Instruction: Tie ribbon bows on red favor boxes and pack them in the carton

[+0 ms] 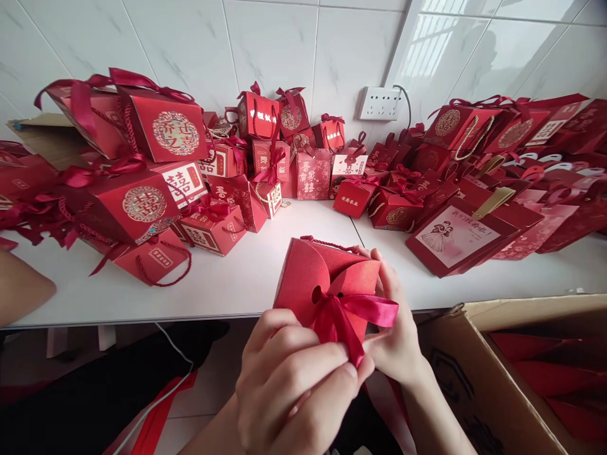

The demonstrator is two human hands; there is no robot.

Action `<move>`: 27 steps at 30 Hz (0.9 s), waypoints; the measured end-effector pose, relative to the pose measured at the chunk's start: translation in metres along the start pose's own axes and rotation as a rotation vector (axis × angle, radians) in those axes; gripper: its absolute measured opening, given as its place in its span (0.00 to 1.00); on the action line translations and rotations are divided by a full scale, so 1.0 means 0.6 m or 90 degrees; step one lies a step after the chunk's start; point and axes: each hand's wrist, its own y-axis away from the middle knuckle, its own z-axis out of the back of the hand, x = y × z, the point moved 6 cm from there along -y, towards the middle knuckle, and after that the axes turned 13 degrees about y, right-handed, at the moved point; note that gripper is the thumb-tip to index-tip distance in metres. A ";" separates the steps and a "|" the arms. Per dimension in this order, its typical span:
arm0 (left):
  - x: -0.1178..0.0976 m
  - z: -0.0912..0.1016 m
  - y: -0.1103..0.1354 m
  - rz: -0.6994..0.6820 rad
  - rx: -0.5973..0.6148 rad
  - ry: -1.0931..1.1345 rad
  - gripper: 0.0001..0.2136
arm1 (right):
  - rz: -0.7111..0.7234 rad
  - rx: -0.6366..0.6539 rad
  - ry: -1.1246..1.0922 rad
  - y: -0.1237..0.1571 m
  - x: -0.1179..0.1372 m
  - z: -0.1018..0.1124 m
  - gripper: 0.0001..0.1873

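A red gift box (303,272) is held up in front of the table's edge, its curved top flaps folded together. A crimson satin ribbon (372,309) comes out at the holes in the top and hangs in loose ends. My right hand (398,328) grips the box from its right side, fingers behind and thumb near the front. Across the near side lies my left hand (294,379), fingers curled, with one ribbon end pinched at its fingertips. A twisted red cord (332,244) runs along the far edge of the box. My left hand hides the box's lower part.
Several finished red boxes with bows (165,133) are stacked on the white table (227,291), left, back and right. A cardboard carton (493,366) with red pieces stands at lower right. At far left is another person's bare arm (23,291). A power strip (380,103) hangs on the wall.
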 end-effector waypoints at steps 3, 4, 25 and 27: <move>0.001 0.003 -0.001 0.010 0.003 -0.006 0.07 | -0.009 0.004 0.009 0.000 -0.002 0.001 0.54; 0.001 0.002 -0.001 0.011 0.004 -0.006 0.07 | -0.010 0.006 0.017 0.000 -0.002 0.001 0.53; 0.001 -0.007 0.000 0.016 -0.003 0.017 0.05 | 0.001 -0.014 0.116 0.009 0.010 0.021 0.53; 0.001 -0.006 0.000 0.022 -0.004 0.008 0.05 | 0.001 -0.017 0.111 0.009 0.010 0.019 0.53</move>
